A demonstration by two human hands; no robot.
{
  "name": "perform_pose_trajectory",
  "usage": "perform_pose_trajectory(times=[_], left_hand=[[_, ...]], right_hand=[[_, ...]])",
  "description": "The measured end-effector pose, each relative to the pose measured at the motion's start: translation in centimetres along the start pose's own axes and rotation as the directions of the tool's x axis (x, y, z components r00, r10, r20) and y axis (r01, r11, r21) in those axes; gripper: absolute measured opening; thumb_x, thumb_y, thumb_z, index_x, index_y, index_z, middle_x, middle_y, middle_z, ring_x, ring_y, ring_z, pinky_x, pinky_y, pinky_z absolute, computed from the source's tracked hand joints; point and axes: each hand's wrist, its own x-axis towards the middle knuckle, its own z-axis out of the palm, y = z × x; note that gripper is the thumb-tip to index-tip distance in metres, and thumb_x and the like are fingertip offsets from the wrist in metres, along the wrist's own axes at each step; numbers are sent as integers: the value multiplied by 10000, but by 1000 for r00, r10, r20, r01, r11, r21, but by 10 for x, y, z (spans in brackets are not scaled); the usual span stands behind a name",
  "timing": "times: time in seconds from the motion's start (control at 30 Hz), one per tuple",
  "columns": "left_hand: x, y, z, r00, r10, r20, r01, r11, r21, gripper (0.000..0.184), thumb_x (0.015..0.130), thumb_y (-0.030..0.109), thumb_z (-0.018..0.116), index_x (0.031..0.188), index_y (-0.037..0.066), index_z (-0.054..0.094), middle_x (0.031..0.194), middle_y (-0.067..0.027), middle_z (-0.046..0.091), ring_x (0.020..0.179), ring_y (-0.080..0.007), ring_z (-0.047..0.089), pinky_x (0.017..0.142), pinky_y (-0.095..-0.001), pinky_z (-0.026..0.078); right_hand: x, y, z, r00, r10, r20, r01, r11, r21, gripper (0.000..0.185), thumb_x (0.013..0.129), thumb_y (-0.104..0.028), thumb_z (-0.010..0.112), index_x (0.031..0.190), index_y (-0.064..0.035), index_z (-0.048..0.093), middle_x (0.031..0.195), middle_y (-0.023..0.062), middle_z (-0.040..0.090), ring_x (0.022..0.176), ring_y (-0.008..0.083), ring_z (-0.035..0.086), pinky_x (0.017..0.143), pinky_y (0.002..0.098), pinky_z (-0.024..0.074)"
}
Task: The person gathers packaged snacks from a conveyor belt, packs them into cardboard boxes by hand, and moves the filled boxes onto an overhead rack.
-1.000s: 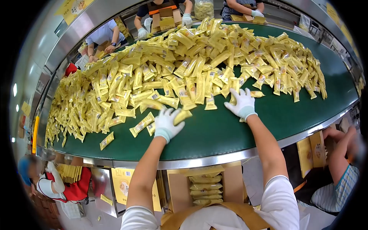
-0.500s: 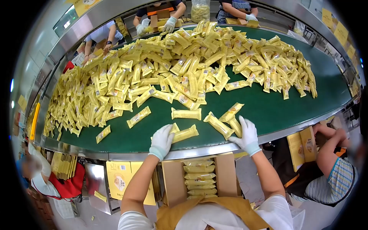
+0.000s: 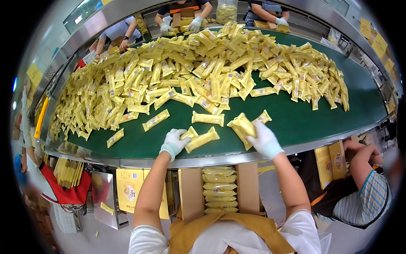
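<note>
My white-gloved left hand (image 3: 174, 142) is at the near edge of the green belt, its fingers curled round the left ends of two yellow snack packets, a short-looking one (image 3: 190, 133) and a longer one (image 3: 203, 140). With my gloved right hand (image 3: 265, 139) I grip the near side of a small bunch of snack packets (image 3: 243, 128), slightly blurred and tilted up. Another packet (image 3: 263, 117) lies just behind those fingers. Below the belt edge, in front of my body, an open carton (image 3: 192, 192) holds a row of stacked packets (image 3: 220, 186).
A large heap of packets (image 3: 203, 72) covers the far part of the green belt (image 3: 304, 122). Its metal rim (image 3: 211, 165) runs between me and the belt. Flat yellow cartons (image 3: 129, 190) stand at left. Co-workers sit across the belt and on both sides.
My right hand has closed on the packets near it and shifted them up and together. My left hand has moved slightly forward, onto the packet ends. The view has tilted a little.
</note>
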Motion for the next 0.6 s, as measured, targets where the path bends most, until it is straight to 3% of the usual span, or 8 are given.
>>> perform_pose_trajectory(times=[0.07, 0.1, 0.27, 0.3, 0.43, 0.47, 0.57, 0.6], left_hand=[[-16, 29, -6, 997, -50, -59, 60, 978, 198, 620, 737, 432, 811, 1276, 171, 652, 1250, -149, 600, 1166, -356, 571, 987, -421, 506], [-16, 32, -3, 996, -59, -68, 73, 973, 219, 605, 749, 413, 807, 1280, 175, 644, 1247, -139, 597, 1162, -351, 569, 978, -422, 510], [-9, 0, 6, 956, -154, -250, 191, 973, 128, 471, 814, 336, 775, 1222, 126, 669, 1154, -146, 627, 1104, -348, 594, 947, -435, 514], [-7, -4, 4, 955, -183, -234, 190, 982, 8, 473, 816, 351, 774, 1193, 85, 673, 1126, -182, 641, 1093, -371, 602, 950, -451, 508], [-18, 54, -1, 964, -65, -258, 39, 994, -104, 527, 843, 424, 734, 1200, 46, 647, 1170, -226, 638, 1083, -412, 610, 949, -457, 511], [-19, 72, 0, 976, -91, -200, 72, 993, -99, 550, 848, 413, 744, 1201, 10, 617, 1184, -243, 641, 1093, -413, 621, 953, -462, 506], [-11, 110, 3, 949, -296, 111, 277, 947, 165, 691, 828, 500, 743, 1266, 24, 499, 1211, -251, 627, 1116, -399, 642, 951, -464, 523], [-8, 115, 7, 944, -302, 132, 276, 944, 181, 687, 827, 495, 745, 1263, 26, 496, 1215, -248, 625, 1116, -399, 642, 950, -461, 525]], right_hand=[[24, -6, 35, 978, 107, 178, -59, 964, -258, 470, 805, -314, 785, 1119, -19, 598, 1085, 197, 630, 1031, 397, 624, 903, 434, 519], [31, -5, 51, 974, 94, 204, -3, 913, -408, 507, 792, -377, 802, 1102, -24, 612, 1082, 187, 634, 1017, 369, 639, 904, 427, 525], [32, 6, 50, 965, 74, 250, 38, 908, -418, 465, 776, -349, 806, 1062, -29, 626, 1065, 179, 633, 1022, 351, 635, 895, 427, 532], [22, 10, 47, 970, 33, 241, 73, 906, -417, 445, 772, -332, 805, 1054, -37, 626, 1061, 173, 636, 1006, 349, 641, 880, 430, 539], [-5, 11, 32, 943, -88, 322, 219, 891, -397, 312, 777, -230, 746, 1017, -67, 632, 1050, 153, 638, 993, 346, 643, 874, 431, 544], [-9, 8, 20, 912, -154, 381, 307, 871, -382, 274, 780, -206, 730, 1004, -76, 639, 1040, 146, 647, 964, 345, 653, 871, 431, 544], [5, -7, -23, 913, -15, 408, 173, 920, -353, 204, 778, -154, 701, 970, -97, 659, 986, 141, 675, 900, 340, 673, 857, 422, 540], [13, -2, -33, 951, -70, 301, 210, 861, -463, 165, 777, -125, 681, 941, -112, 671, 931, 145, 694, 867, 334, 682, 837, 425, 533]])
